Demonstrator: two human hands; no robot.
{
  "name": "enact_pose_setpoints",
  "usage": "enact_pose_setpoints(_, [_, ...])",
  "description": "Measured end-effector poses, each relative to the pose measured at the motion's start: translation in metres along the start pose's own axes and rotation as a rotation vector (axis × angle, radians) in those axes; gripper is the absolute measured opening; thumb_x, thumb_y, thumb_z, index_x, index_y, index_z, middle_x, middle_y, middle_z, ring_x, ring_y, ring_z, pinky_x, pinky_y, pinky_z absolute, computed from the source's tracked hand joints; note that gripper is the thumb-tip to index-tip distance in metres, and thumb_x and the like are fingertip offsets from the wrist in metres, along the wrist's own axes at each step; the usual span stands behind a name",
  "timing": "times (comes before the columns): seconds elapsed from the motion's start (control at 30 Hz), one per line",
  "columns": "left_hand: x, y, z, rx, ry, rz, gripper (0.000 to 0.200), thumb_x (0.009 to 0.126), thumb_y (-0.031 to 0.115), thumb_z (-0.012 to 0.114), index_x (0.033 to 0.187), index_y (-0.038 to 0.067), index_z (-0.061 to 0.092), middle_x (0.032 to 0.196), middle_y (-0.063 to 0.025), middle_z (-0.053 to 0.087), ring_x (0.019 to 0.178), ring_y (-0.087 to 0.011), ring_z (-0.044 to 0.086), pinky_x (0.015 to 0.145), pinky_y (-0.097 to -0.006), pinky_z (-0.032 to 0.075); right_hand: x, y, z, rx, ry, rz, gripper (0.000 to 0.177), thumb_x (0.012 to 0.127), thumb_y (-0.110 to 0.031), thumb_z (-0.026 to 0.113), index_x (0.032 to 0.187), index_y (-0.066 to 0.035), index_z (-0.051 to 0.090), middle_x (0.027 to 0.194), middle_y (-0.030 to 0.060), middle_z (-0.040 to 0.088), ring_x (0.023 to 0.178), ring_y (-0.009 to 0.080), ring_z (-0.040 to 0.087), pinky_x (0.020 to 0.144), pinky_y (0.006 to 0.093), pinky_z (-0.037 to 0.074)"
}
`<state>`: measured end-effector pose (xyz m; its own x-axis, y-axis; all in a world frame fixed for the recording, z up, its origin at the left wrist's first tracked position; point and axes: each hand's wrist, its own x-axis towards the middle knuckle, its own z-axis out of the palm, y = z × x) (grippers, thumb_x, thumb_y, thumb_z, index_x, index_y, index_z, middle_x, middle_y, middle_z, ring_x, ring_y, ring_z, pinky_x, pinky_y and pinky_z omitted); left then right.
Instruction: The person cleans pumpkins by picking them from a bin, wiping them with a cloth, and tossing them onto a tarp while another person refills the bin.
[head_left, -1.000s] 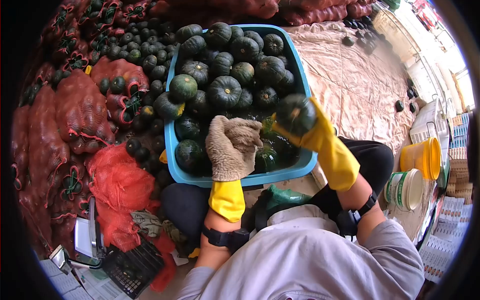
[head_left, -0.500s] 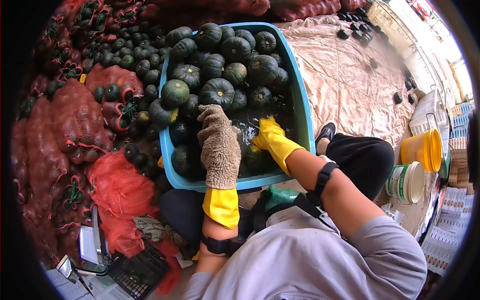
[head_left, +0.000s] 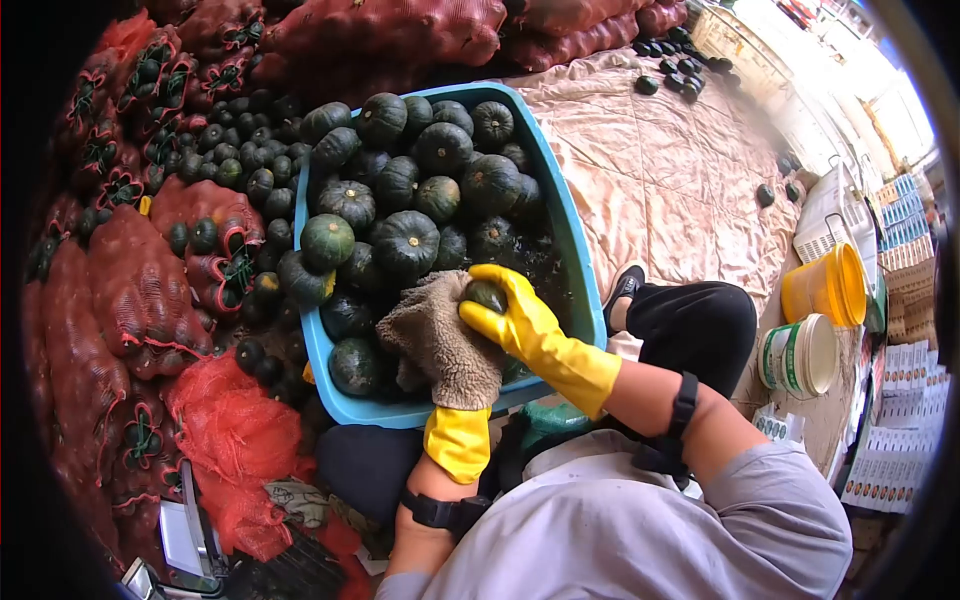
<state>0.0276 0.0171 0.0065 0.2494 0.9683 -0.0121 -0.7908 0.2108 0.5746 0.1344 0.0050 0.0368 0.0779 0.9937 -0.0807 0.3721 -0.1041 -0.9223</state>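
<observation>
My right hand (head_left: 515,325), in a yellow rubber glove, grips a small dark green pumpkin (head_left: 486,295) above the near part of a blue tub (head_left: 575,240). My left hand (head_left: 445,345) wears a brown fleece mitt over a yellow glove and cups the same pumpkin from the left; the mitt hides its fingers. Most of the pumpkin is covered by the glove and mitt. Many green pumpkins (head_left: 408,243) are heaped in the tub, with dark water visible at its right side. A lighter green pumpkin (head_left: 327,242) rests at the tub's left edge.
Red mesh sacks (head_left: 150,280) of pumpkins and loose small pumpkins (head_left: 240,150) crowd the left. A pinkish sheet (head_left: 640,150) spreads to the right. Beyond my right knee stand a yellow bucket (head_left: 815,288), a white bucket (head_left: 790,358) and a white crate (head_left: 835,225).
My right hand has come up out of the water with a small pumpkin and moved left to my left hand. The mitt has turned toward that pumpkin. The view has shifted slightly.
</observation>
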Motion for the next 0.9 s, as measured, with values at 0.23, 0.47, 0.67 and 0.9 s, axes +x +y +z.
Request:
enact_pose_setpoints(0.23, [0.012,0.016,0.002,0.151,-0.437,-0.036,0.026,0.109,0.033,0.051,0.120,0.012,0.061,0.115,-0.0093,0.065,0.118,-0.0260,0.061,0.107,-0.0429,0.048,-0.040,0.003,0.007,0.077,-0.046,-0.265,0.070,0.085,-0.033,0.091,0.143,-0.010,0.061,0.147,0.0202,0.060,0.141,0.0404,0.054,0.121,0.0472,0.042])
enact_pose_setpoints(0.47, [-0.007,0.024,0.025,0.184,0.004,-0.286,0.050,0.111,0.044,0.053,0.145,0.007,0.053,0.132,-0.0121,0.065,0.127,-0.0252,0.064,0.114,-0.0416,0.050,-0.017,0.018,0.014,-0.012,0.111,-0.351,0.067,0.092,-0.033,0.086,0.149,-0.013,0.058,0.150,0.0219,0.058,0.143,0.0400,0.053,0.122,0.0474,0.042])
enact_pose_setpoints(0.67, [-0.003,-0.006,-0.058,0.052,0.106,-0.351,0.046,0.116,0.040,0.044,0.150,0.010,0.051,0.148,-0.0137,0.059,0.140,-0.0261,0.055,0.122,-0.0409,0.041,-0.001,-0.006,0.015,-0.111,0.232,-0.358,0.040,0.099,-0.020,0.075,0.137,-0.009,0.071,0.137,0.0236,0.069,0.127,0.0433,0.065,0.109,0.0477,0.052])
enact_pose_setpoints(0.9, [-0.011,0.022,-0.049,1.387,-0.039,0.185,0.034,0.104,0.011,0.062,0.137,0.006,0.054,0.131,-0.0097,0.066,0.121,-0.0242,0.066,0.106,-0.0365,0.053,-0.005,-0.011,0.012,0.976,-0.051,0.179,0.040,0.107,-0.021,0.068,0.145,-0.008,0.063,0.133,0.0103,0.073,0.119,0.0172,0.067,0.105,0.0325,0.053])
